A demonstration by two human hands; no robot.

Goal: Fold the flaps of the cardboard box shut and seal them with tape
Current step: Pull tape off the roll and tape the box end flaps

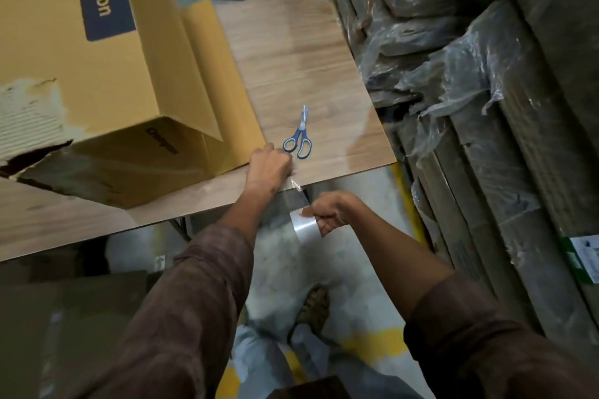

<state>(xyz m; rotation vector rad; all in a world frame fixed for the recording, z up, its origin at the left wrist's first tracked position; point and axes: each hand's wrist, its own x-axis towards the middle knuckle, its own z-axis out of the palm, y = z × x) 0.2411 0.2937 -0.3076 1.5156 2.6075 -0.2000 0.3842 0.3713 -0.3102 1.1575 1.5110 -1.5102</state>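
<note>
A large yellow-brown cardboard box (97, 74) with a blue printed label lies on the wooden table (291, 52), one long flap (220, 74) spread out on the tabletop. My right hand (330, 209) grips a roll of clear tape (304, 227) just off the table's near edge. My left hand (270, 165) pinches the pulled-out free end of the tape at the table edge, close to the flap's corner. A short clear strip stretches between both hands.
Blue-handled scissors (299, 136) lie on the table just beyond my left hand. Plastic-wrapped cardboard stacks (486, 81) fill the right side. More stacked boxes (64, 317) stand under the table at lower left. My foot (314, 308) is on the grey floor with yellow markings.
</note>
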